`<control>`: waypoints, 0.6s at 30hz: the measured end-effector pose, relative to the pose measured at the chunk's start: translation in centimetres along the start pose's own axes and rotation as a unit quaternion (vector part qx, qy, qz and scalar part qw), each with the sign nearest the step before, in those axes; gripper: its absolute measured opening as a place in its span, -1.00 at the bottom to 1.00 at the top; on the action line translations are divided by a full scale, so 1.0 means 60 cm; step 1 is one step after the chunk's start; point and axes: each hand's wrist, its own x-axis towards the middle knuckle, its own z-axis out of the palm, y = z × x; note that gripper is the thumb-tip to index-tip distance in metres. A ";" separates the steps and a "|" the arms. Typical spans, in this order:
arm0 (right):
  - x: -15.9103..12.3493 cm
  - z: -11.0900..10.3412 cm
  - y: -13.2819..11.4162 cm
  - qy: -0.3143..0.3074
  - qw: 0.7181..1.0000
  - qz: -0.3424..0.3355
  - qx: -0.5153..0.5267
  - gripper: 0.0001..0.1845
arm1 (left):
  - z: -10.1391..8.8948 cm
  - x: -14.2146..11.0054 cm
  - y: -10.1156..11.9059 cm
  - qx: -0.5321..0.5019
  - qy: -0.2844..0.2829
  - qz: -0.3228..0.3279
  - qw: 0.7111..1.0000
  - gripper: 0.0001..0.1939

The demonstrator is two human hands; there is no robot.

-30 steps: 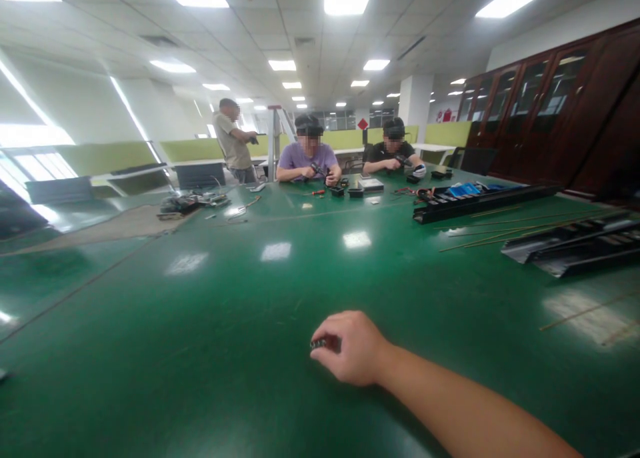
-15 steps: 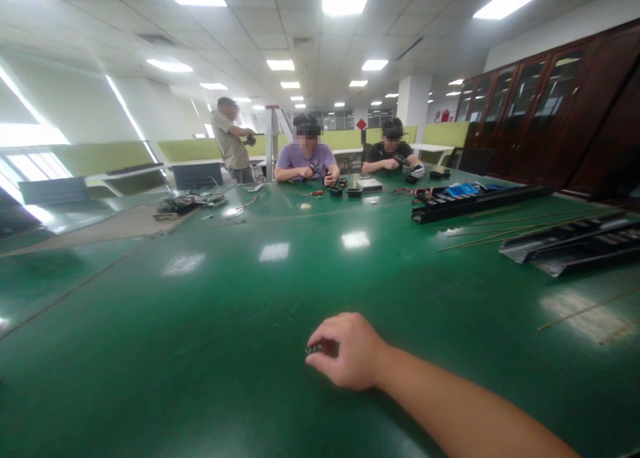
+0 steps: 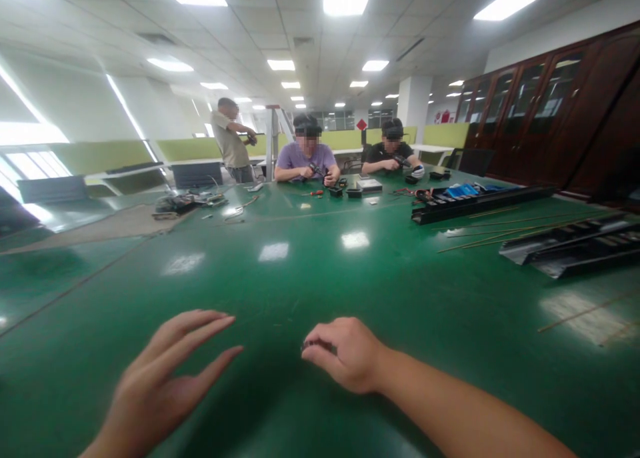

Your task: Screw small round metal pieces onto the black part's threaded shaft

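Where visible, a small dark piece (image 3: 311,343)

part (image 3: 308,343) | small, dark, detail too small to tell | mostly hidden by fingers | pinched between thumb and fingertips of right hand (image 3: 347,355) | tilt unclear | over green table (image 3: 280,285), contact unclear

Channels (image 3: 585,250) lie beyond the right hand (image 3: 346,355), rightward.

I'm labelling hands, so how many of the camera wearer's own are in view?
2: the left hand, open at lower left, and the right hand, just right of centre, pinching a small dark object, mostly hidden.
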 end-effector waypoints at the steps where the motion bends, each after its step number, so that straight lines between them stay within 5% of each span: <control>1: 0.000 0.001 0.000 0.000 1.000 0.000 0.019 -0.73 | 0.020 0.009 0.014 -0.021 -0.029 0.036 0.999 -0.48; 5: 0.003 0.009 0.003 0.003 0.987 0.048 0.151 -0.72 | 0.086 0.039 0.074 -0.149 -0.127 0.089 0.977 -0.60; 9: 0.009 0.019 0.008 -0.015 0.921 0.155 0.357 -0.58 | 0.113 0.052 0.109 -0.265 -0.106 0.061 0.956 -0.79; 12: 0.012 0.021 0.011 -0.029 0.879 0.194 0.434 -0.49 | 0.114 0.051 0.120 -0.289 -0.099 0.019 0.952 -0.85; 18: 0.011 0.021 0.018 -0.062 0.869 0.217 0.441 -0.41 | 0.075 0.026 0.086 -0.267 -0.093 -0.136 0.949 -0.85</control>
